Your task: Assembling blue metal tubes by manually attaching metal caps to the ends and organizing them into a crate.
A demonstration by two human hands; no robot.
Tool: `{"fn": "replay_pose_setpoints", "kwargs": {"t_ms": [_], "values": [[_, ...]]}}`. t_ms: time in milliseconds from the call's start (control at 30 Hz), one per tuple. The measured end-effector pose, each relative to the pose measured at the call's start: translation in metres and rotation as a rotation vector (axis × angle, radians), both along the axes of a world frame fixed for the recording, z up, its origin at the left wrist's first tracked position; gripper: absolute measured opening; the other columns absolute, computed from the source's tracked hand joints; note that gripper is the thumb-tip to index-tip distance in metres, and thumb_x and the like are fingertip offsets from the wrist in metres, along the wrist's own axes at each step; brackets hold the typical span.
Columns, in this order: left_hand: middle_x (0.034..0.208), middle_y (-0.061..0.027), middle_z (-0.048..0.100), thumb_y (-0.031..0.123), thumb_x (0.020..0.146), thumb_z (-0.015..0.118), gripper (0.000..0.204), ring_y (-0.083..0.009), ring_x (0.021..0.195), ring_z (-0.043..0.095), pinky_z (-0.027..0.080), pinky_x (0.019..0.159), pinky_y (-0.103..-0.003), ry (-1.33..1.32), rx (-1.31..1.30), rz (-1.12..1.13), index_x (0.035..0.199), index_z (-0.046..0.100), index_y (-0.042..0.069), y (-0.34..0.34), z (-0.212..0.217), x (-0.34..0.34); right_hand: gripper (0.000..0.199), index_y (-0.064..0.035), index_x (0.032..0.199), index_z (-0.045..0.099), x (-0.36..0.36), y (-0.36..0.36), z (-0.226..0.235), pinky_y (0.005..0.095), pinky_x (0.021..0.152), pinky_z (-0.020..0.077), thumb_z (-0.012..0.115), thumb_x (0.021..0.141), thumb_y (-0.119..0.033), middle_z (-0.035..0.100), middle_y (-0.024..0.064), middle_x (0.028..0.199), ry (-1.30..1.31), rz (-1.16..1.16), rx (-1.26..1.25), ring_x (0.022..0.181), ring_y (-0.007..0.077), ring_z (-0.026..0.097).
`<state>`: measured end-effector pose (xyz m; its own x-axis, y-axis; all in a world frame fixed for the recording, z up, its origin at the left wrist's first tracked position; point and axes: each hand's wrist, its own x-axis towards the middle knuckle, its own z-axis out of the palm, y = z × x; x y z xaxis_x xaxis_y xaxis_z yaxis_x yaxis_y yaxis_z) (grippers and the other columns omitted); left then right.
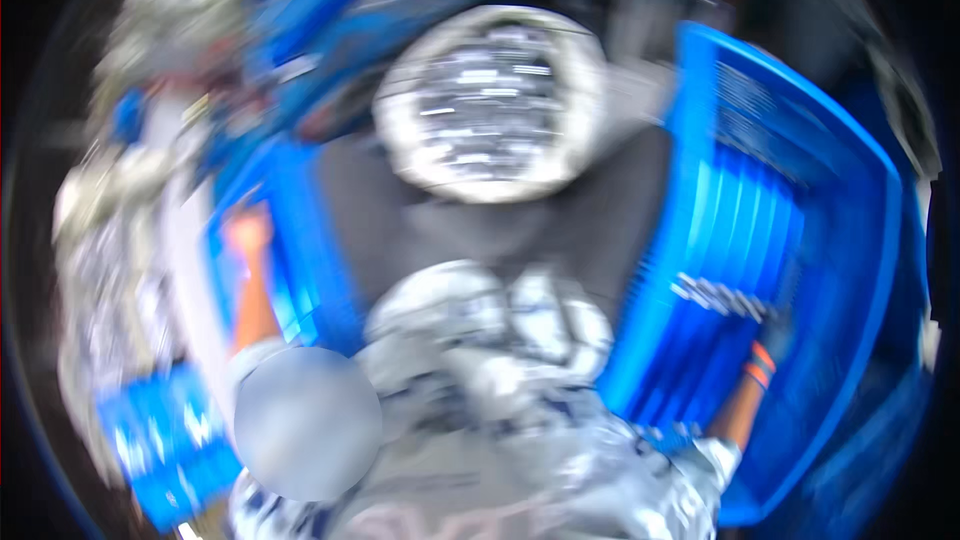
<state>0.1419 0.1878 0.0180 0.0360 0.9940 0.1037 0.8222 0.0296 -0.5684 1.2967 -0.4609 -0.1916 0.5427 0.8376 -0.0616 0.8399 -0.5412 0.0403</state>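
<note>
Down at eight o'clock I see a blue box (pixel 165 445). The left hand (pixel 248 230) is at nine, at a blue bin (pixel 335 270), too blurred to tell open or closed. At twelve sits a round white tub (pixel 582 110) of shiny pieces (pixel 488 105). A large blue crate (pixel 850 240) fills three; the right hand (pixel 778 333), toward four, overlaps it, its grip unclear to me.
</note>
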Motion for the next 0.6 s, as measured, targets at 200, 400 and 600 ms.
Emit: {"fn": "replay_pose_setpoints", "kwargs": {"t_ms": [200, 400, 600], "values": [[0.151, -0.0359, 0.069, 0.054, 0.099, 0.085, 0.087, -0.0501, 0.142, 0.068, 0.055, 0.122, -0.057, -0.704, 0.454, 0.701, 0.154, 0.065, -0.010, -0.178, -0.035, -0.034, 0.046, 0.0056, 0.162, 0.064, -0.187, 0.331, 0.214, 0.0425, 0.132, 0.0440, 0.063, 0.122, -0.019, 0.068, 0.0190, 0.164, 0.764, 0.010, 1.024, 0.152, 0.0274, 0.062], [0.148, -0.0314, 0.073, 0.054, 0.099, 0.086, 0.081, -0.0501, 0.143, 0.065, 0.049, 0.126, -0.058, -0.707, 0.463, 0.506, 0.148, 0.070, -0.008, -0.192, -0.071, -0.078, 0.058, -0.0014, 0.166, 0.062, -0.417, 0.532, 0.209, 0.0458, 0.123, 0.0511, 0.076, 0.113, -0.022, 0.069, 0.0214, 0.160, 0.977, 0.708, 0.398, 0.147, 0.0325, 0.066], [0.155, -0.0300, 0.071, 0.070, 0.101, 0.077, 0.092, -0.0465, 0.146, 0.067, 0.053, 0.126, -0.055, -0.924, 0.384, 0.438, 0.156, 0.067, -0.004, -0.119, -0.036, -0.069, 0.071, -0.0209, 0.156, 0.074, -0.474, 0.591, 0.081, 0.0557, 0.121, 0.0518, 0.070, 0.103, -0.069, 0.069, 0.0209, 0.160, -0.107, 0.791, 0.189, 0.148, 0.0465, 0.062]]}}
